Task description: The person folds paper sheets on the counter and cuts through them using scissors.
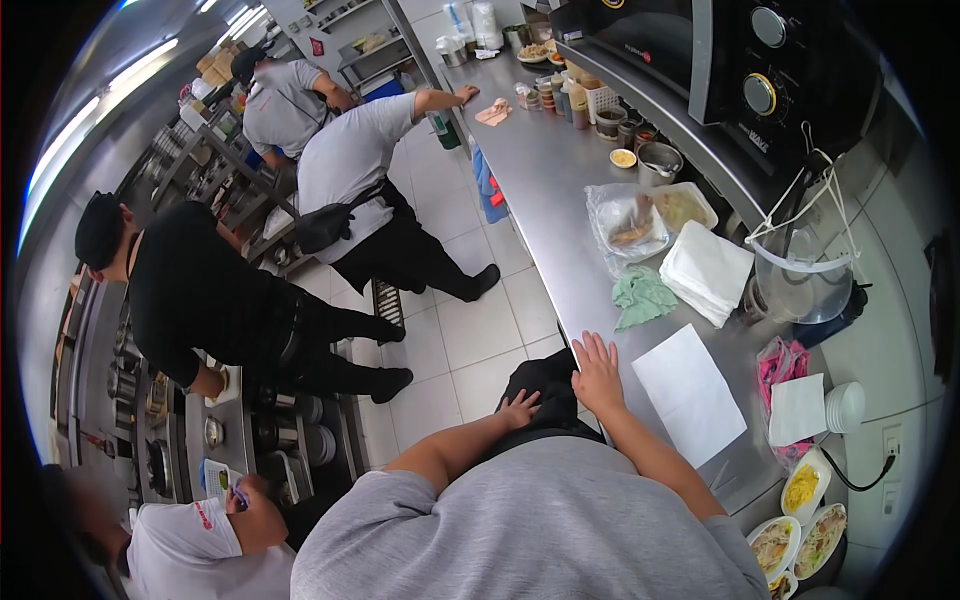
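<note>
My right hand (598, 376) lies flat on the front edge of the steel counter (530, 215), its fingers stretched out and holding nothing. Against my dark trousers rests my left hand (519, 410), fingers loosely apart and nothing in it. A blank white sheet of paper (690, 395) is on the counter just right of my right hand. Beyond that hand sits a crumpled green cloth (643, 297), beside a stack of folded white cloths or napkins (706, 272). A clear plastic bag (630, 225) with food in it lies farther up the counter.
Sauce bottles (578, 105), a metal pot (660, 163) and a microwave (760, 70) line the wall side. Plates of food (803, 490) stand at lower right. A person in black (210, 290) and several people in grey or white shirts work to the left, one leaning on the counter.
</note>
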Demonstrator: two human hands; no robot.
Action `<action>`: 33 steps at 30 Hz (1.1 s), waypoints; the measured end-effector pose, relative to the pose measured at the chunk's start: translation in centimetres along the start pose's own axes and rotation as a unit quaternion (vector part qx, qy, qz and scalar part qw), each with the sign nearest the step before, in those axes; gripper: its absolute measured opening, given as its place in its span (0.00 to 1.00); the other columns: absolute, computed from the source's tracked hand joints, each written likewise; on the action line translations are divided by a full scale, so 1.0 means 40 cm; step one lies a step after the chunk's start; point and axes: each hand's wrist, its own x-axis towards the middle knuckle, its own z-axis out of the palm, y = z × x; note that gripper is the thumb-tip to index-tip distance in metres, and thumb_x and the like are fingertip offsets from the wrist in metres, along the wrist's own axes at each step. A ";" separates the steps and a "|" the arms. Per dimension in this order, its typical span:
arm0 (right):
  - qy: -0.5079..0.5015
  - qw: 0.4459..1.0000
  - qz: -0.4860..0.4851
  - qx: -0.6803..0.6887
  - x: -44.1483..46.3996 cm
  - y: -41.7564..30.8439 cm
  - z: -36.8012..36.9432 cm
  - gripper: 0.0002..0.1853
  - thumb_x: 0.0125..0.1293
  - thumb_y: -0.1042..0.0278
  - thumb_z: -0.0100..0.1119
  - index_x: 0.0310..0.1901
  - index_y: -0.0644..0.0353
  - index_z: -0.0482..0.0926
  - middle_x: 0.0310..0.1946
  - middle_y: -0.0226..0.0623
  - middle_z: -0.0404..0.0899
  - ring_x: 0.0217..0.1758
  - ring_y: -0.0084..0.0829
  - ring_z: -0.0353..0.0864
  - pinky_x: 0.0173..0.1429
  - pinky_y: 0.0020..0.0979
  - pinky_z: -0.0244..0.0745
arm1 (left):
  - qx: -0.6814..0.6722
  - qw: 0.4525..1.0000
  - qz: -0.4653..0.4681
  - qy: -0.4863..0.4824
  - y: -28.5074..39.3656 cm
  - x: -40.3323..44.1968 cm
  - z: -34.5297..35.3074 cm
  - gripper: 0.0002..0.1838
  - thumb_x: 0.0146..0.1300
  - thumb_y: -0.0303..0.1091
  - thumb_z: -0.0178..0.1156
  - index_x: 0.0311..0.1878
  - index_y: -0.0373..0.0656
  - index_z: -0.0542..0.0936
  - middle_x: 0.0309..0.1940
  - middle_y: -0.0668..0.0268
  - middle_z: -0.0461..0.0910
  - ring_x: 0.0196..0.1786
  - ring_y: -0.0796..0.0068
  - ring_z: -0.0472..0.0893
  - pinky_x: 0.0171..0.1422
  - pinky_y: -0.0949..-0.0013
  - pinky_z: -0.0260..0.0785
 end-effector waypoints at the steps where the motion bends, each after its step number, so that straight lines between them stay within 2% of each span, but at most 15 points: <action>1: 0.000 1.000 0.000 0.000 0.000 0.000 0.000 0.31 0.54 0.69 0.59 0.63 0.60 0.68 0.68 0.45 0.61 0.73 0.43 0.55 0.75 0.51 0.44 | -0.002 1.000 -0.001 -0.001 0.000 0.000 0.000 0.34 0.65 0.63 0.41 0.74 0.66 0.56 0.78 0.74 0.33 0.79 0.54 0.34 0.74 0.33 0.36; 13: -0.001 1.000 0.000 0.001 -0.001 -0.002 -0.002 0.32 0.54 0.69 0.59 0.63 0.60 0.67 0.68 0.45 0.61 0.73 0.44 0.55 0.75 0.51 0.44 | -0.006 1.000 -0.001 0.002 0.008 -0.014 -0.004 0.35 0.65 0.64 0.41 0.74 0.67 0.55 0.78 0.74 0.34 0.79 0.55 0.34 0.74 0.33 0.35; 16: -0.010 1.000 0.005 -0.006 0.000 -0.007 -0.011 0.30 0.57 0.69 0.56 0.63 0.60 0.67 0.68 0.44 0.60 0.74 0.42 0.54 0.76 0.50 0.44 | -0.007 1.000 0.001 0.005 0.003 -0.009 0.002 0.35 0.64 0.64 0.41 0.74 0.67 0.55 0.78 0.74 0.34 0.79 0.55 0.34 0.74 0.33 0.35; 19: -0.010 1.000 0.005 -0.006 0.000 -0.008 -0.010 0.30 0.57 0.69 0.57 0.63 0.60 0.67 0.68 0.44 0.60 0.74 0.42 0.54 0.76 0.50 0.43 | -0.014 1.000 0.007 0.005 -0.011 0.010 0.014 0.40 0.59 0.67 0.48 0.74 0.68 0.54 0.78 0.71 0.34 0.78 0.51 0.34 0.73 0.31 0.37; 22: -0.012 1.000 0.004 -0.008 0.000 -0.005 -0.009 0.30 0.56 0.69 0.57 0.63 0.60 0.67 0.68 0.44 0.60 0.74 0.42 0.55 0.76 0.50 0.44 | -0.010 1.000 0.008 0.003 -0.009 0.010 0.012 0.41 0.59 0.67 0.48 0.74 0.68 0.54 0.78 0.71 0.34 0.78 0.51 0.34 0.73 0.31 0.37; 25: -0.017 1.000 0.000 -0.014 0.002 -0.007 -0.013 0.30 0.56 0.69 0.57 0.63 0.60 0.67 0.68 0.45 0.60 0.74 0.43 0.55 0.75 0.52 0.44 | -0.002 1.000 0.006 0.015 0.003 -0.005 0.007 0.35 0.65 0.63 0.41 0.74 0.66 0.56 0.78 0.73 0.35 0.79 0.55 0.35 0.73 0.31 0.37; 28: -0.005 1.000 -0.006 -0.014 -0.002 -0.001 0.006 0.31 0.56 0.68 0.57 0.63 0.60 0.67 0.68 0.46 0.60 0.73 0.45 0.55 0.75 0.53 0.44 | -0.005 1.000 0.016 0.025 -0.004 -0.012 0.014 0.33 0.66 0.61 0.41 0.74 0.66 0.56 0.78 0.72 0.36 0.79 0.54 0.36 0.72 0.30 0.38; 30: -0.005 1.000 -0.007 -0.023 -0.002 0.002 0.009 0.30 0.56 0.66 0.57 0.63 0.61 0.68 0.67 0.46 0.61 0.73 0.45 0.55 0.74 0.53 0.45 | -0.040 0.998 0.017 0.052 -0.053 0.054 0.064 0.36 0.63 0.61 0.46 0.74 0.65 0.55 0.78 0.72 0.37 0.78 0.52 0.35 0.71 0.28 0.39; 33: 0.000 1.000 -0.014 -0.025 -0.008 0.008 0.008 0.30 0.56 0.66 0.56 0.63 0.60 0.68 0.67 0.45 0.61 0.73 0.44 0.55 0.74 0.53 0.46 | -0.156 0.978 -0.114 0.081 0.029 -0.074 -0.014 0.42 0.59 0.63 0.52 0.75 0.62 0.53 0.78 0.62 0.37 0.78 0.49 0.40 0.73 0.33 0.42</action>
